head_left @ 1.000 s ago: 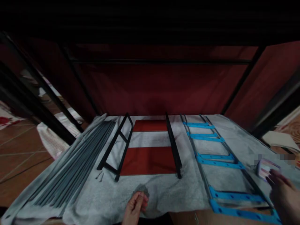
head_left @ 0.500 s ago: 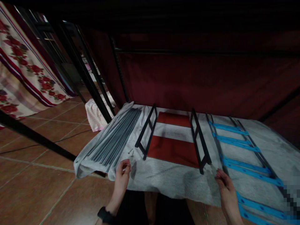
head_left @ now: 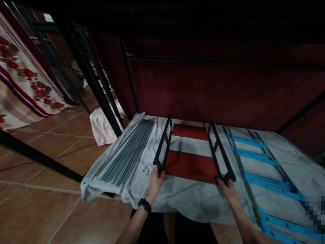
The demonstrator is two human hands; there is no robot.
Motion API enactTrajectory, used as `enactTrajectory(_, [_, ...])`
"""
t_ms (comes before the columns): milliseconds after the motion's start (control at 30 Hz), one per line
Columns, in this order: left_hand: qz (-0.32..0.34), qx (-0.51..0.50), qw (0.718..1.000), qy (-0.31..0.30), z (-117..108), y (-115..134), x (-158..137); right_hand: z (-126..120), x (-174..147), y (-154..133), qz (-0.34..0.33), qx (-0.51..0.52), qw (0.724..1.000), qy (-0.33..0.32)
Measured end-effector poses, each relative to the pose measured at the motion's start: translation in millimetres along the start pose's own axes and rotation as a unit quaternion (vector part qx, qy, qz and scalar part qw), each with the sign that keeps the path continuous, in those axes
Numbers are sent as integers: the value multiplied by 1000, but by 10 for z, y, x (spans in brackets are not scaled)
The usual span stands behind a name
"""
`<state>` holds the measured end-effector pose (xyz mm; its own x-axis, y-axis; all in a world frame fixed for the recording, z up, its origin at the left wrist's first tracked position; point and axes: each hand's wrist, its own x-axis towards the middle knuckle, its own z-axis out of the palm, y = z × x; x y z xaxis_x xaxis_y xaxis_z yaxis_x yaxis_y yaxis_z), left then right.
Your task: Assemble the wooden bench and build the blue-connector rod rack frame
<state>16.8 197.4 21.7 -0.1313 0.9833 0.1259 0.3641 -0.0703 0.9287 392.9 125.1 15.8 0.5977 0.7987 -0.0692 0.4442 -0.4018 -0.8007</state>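
Observation:
In front of me a small rack lies on a grey blanket. It has a black left side frame, a black right side frame and two red-brown panels between them. My left hand is closed around the near end of the left side frame. At the near end of the right side frame, my right hand grips the black bar with its fingers partly hidden. Two small screws lie on the blanket left of the rack.
Several grey tubes lie side by side at the left. To the right are blue strips on dark rods. A black metal post and a slanting black bar stand at the left. Behind hangs a dark red cloth.
Both hands have moved inward from beside the rack and taken hold of the near ends of its side frames. The view has shifted slightly.

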Motion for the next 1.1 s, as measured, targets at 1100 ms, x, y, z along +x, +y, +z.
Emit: enactTrajectory(1100, [20,138,990,-13,-130,98,1,-214,-76,-253,32,79,996,-4])
